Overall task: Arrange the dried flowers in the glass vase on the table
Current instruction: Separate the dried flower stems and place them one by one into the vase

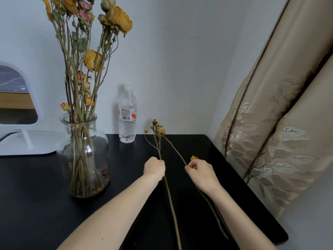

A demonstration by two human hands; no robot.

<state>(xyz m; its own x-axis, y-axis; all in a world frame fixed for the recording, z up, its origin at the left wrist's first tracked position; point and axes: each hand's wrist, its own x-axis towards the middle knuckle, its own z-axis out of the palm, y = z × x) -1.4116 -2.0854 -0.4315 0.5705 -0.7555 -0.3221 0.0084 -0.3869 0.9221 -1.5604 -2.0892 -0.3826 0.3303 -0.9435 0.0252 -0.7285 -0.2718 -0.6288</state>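
Beige curtain [270, 123] at right. Black bench [36, 195] below. Upright on bench at left: glass vase [82, 154], packed with dried flowers [117, 18]. Behind, near wall: water bottle [127, 116]. Centre, over bench: left grip [155, 167] clenched round one loose stem [171, 201]; right grip [201, 171] pinching a second stem [177, 150]. Flower heads of both pointing away, close together.

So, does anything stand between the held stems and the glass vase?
Nothing visible does: the table between the held stems and the glass vase is bare, and the water bottle stands farther back. Only the flowers already in the vase crowd its mouth.
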